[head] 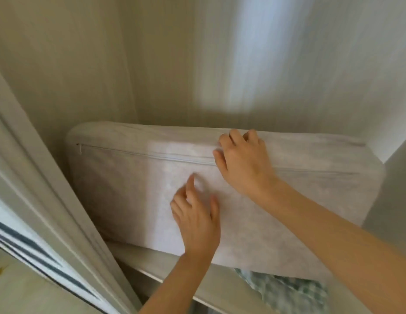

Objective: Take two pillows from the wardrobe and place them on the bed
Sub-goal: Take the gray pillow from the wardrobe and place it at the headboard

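A large white zippered storage bag (120,189) stands on edge on an upper wardrobe shelf (152,266), its zipper running along the front near the top. My right hand (242,162) rests over the bag's top edge, fingers curled onto it. My left hand (195,218) is lower on the bag's front face, fingers spread, touching or nearly touching the fabric. No loose pillow shows; what the bag holds is hidden. The view is blurred by motion.
The wardrobe's side wall (61,75) and back wall rise behind the bag. A white door frame (39,189) slants across the lower left. Below the shelf at the right, green-and-white checked fabric (288,293) shows.
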Available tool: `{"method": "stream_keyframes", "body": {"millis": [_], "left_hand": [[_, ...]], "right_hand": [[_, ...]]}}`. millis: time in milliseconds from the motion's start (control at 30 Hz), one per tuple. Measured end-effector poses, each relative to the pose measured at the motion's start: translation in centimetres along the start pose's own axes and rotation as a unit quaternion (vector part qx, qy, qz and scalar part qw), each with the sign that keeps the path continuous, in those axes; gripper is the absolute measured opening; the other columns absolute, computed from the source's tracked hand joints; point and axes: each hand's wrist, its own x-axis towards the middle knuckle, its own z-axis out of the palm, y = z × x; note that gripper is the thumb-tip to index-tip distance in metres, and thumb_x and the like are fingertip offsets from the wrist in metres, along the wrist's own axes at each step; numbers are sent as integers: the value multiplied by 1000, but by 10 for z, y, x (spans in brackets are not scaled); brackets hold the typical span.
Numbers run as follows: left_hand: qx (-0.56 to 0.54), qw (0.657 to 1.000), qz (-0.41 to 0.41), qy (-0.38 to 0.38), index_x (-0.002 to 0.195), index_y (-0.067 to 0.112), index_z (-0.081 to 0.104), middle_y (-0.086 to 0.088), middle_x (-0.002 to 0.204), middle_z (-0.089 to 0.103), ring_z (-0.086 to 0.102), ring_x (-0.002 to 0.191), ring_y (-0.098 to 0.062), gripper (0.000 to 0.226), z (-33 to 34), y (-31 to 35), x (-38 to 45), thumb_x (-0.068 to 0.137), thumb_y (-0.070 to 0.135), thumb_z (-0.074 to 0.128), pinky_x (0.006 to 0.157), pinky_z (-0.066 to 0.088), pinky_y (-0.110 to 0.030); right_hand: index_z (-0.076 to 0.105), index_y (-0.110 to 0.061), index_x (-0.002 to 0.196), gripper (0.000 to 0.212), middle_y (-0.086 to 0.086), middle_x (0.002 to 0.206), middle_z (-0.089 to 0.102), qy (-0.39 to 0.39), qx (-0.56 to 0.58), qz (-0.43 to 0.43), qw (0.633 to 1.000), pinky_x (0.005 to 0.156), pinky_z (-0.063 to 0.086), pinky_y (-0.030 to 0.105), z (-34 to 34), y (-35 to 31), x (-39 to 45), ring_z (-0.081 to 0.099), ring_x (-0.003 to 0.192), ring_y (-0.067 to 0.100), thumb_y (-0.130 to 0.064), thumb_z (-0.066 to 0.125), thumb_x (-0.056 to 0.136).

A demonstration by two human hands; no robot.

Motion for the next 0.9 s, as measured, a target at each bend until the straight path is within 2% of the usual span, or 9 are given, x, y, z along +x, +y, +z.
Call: {"method": "stream_keyframes", "body": {"millis": [133, 233, 300, 400, 533, 633, 733, 800, 900], "left_hand": [[-86, 988, -26, 124, 146, 11, 41, -21, 129, 45, 43, 104, -30, 60, -34, 44, 34, 96, 43, 48, 91, 42, -39], [-12, 989, 42, 142, 132, 18, 63, -20, 142, 46, 43, 121, -41, 44, -47, 45, 42, 97, 41, 49, 102, 38, -56], [29, 991, 61, 117, 116, 18, 73, -17, 143, 51, 41, 131, -46, 38, -49, 40, 37, 96, 40, 49, 110, 24, -68], [39, 992, 72, 94, 113, 17, 73, -13, 139, 57, 40, 136, -44, 38, -50, 33, 21, 94, 38, 49, 114, 13, -69], [14, 994, 61, 91, 119, 20, 70, -12, 146, 49, 32, 143, -38, 38, -59, 27, 5, 94, 39, 47, 117, 9, -63], [-18, 996, 3, 90, 137, 16, 54, -15, 157, 32, 22, 149, -36, 50, -66, 33, -9, 95, 44, 54, 118, 14, -62], [-98, 984, -126, 81, 157, 8, 13, -15, 165, 5, 8, 152, -32, 104, -75, 40, -22, 82, 59, 65, 121, 17, -56], [-223, 943, -245, 27, 158, 17, -11, -3, 167, -13, -4, 154, -22, 130, -81, 44, -30, 67, 73, 64, 124, 11, -48], [-368, 870, -328, -15, 154, 29, -21, 12, 166, -6, 3, 154, -17, 136, -84, 47, -41, 64, 72, 71, 124, 12, -47]], "right_hand": [[60, -9, 106, 23, 10, 103, 59, -39, -4, -41, 998, 65, 36, 42, -35, -7, -27, 50, 89, 35, -20, 42, 97], [57, -9, 113, 25, 11, 109, 61, -78, 58, -59, 994, 76, 49, 45, -55, -2, -31, 56, 97, 37, -11, 43, 93], [58, -7, 111, 24, 15, 107, 63, -70, 122, -62, 988, 77, 51, 47, -64, 3, -29, 59, 97, 39, -9, 44, 92], [58, -6, 112, 28, 18, 111, 58, -72, 100, -43, 991, 85, 50, 49, -62, 20, -16, 56, 104, 40, -24, 45, 96], [57, -10, 119, 53, 17, 125, 59, -225, 65, 32, 972, 94, 47, 44, -43, 48, 0, 55, 114, 36, -53, 34, 98], [60, -11, 108, 63, 17, 119, 64, -299, 124, 38, 945, 89, 47, 38, -31, 53, -1, 60, 106, 34, -61, 23, 97], [62, -19, 103, 64, 14, 114, 67, -278, 126, 20, 952, 82, 47, 36, -30, 54, -11, 62, 101, 33, -67, 22, 94], [62, -20, 99, 66, 12, 112, 67, -281, 129, 17, 951, 79, 46, 36, -34, 55, -14, 62, 98, 32, -72, 22, 90], [62, -18, 112, 91, 13, 119, 64, -337, 134, 6, 932, 82, 45, 36, -46, 52, -17, 61, 101, 31, -85, 11, 77]]}}
